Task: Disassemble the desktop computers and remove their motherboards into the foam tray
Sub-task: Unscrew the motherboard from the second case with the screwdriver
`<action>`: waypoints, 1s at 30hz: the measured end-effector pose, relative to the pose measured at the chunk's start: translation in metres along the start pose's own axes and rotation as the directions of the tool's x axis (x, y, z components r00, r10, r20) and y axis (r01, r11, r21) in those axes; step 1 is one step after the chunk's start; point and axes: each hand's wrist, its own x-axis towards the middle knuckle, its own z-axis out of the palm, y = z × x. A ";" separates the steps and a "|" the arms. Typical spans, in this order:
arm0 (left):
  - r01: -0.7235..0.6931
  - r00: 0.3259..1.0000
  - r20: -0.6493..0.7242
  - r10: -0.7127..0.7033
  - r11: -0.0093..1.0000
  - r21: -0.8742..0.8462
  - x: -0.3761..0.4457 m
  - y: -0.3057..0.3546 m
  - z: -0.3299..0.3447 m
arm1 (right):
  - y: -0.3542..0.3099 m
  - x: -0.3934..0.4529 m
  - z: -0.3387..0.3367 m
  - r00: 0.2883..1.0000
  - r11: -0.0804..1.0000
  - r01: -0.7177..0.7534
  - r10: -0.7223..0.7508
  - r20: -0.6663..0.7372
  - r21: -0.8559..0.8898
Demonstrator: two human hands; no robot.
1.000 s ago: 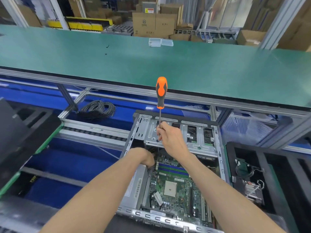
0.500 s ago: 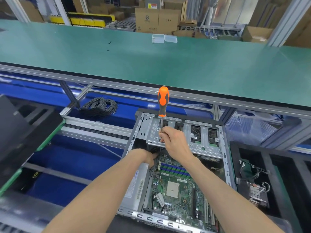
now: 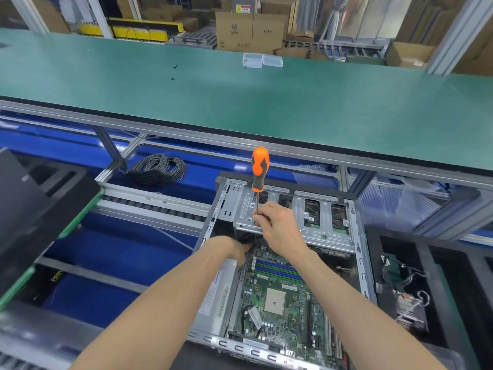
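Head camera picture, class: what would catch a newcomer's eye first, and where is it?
The orange-handled screwdriver stands upright at centre, its shaft pinched by the right hand over the open computer case. Below lies the green motherboard, with the left hand reaching in at its upper left corner. Behind runs a long green workbench.

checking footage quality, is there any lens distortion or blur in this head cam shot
Head view: wide-angle bowing curves the green bench edge; screwdriver and motherboard read sharp; the bottom chassis edge and left corner smear soft; lighting even, no harsh glare.
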 end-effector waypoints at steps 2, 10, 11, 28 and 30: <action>-0.001 1.000 -0.005 0.001 1.000 -0.001 0.000 0.000 0.000 | 0.000 0.000 0.000 1.000 1.000 -0.010 0.010 -0.002 0.010; -0.002 0.999 -0.032 0.002 1.000 0.010 0.001 0.001 0.000 | -0.003 -0.001 -0.001 0.999 0.999 -0.032 0.033 -0.013 0.009; -0.003 0.999 -0.034 0.003 1.000 0.014 0.000 0.001 0.000 | -0.003 -0.001 -0.001 0.999 1.000 -0.031 0.031 -0.014 0.006; 0.005 0.999 -0.041 -0.005 1.000 0.006 -0.001 0.001 0.001 | 0.000 0.001 0.001 1.000 0.999 -0.003 0.002 -0.027 -0.044; -0.003 0.999 -0.045 0.003 1.000 0.003 -0.001 0.001 0.001 | 0.001 0.002 0.002 1.000 0.998 0.007 -0.009 -0.029 -0.057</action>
